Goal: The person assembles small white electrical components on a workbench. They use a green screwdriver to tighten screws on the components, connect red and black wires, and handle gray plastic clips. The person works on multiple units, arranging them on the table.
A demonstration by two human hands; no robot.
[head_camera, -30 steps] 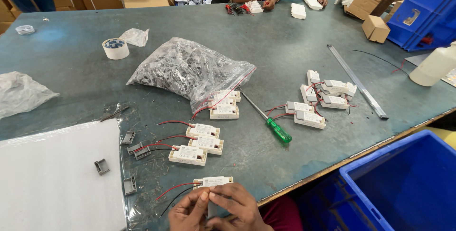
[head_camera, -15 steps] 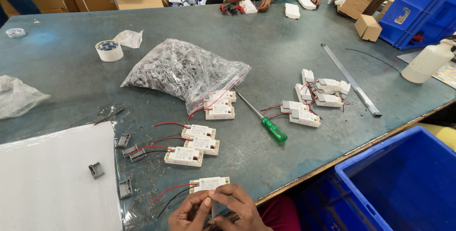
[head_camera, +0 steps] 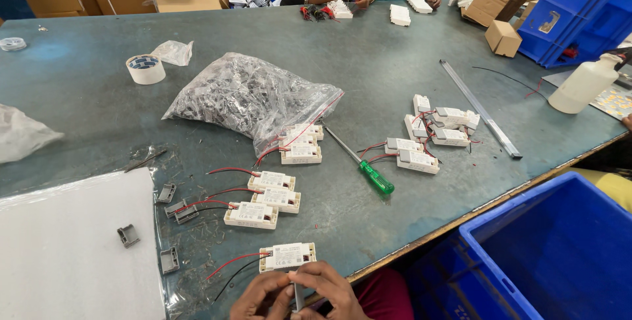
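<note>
Table (head_camera: pixel 395 83), grey-green and wide, has slid lower in our view than half a second ago, though nothing on it has moved; bare room lies along its middle and far left, and its near edge runs diagonally past the blue bin (head_camera: pixel 559 254). The clear bag of parts (head_camera: pixel 250 96) sits centre, the green-handled screwdriver (head_camera: pixel 365 165) just beside. At the near edge the white driver box (head_camera: pixel 288 255) rests touching our fingers. Our left hand (head_camera: pixel 258 297) and right hand (head_camera: pixel 329 287) stay pinched together on what looks like a thin metal strip (head_camera: pixel 297 297)
</note>
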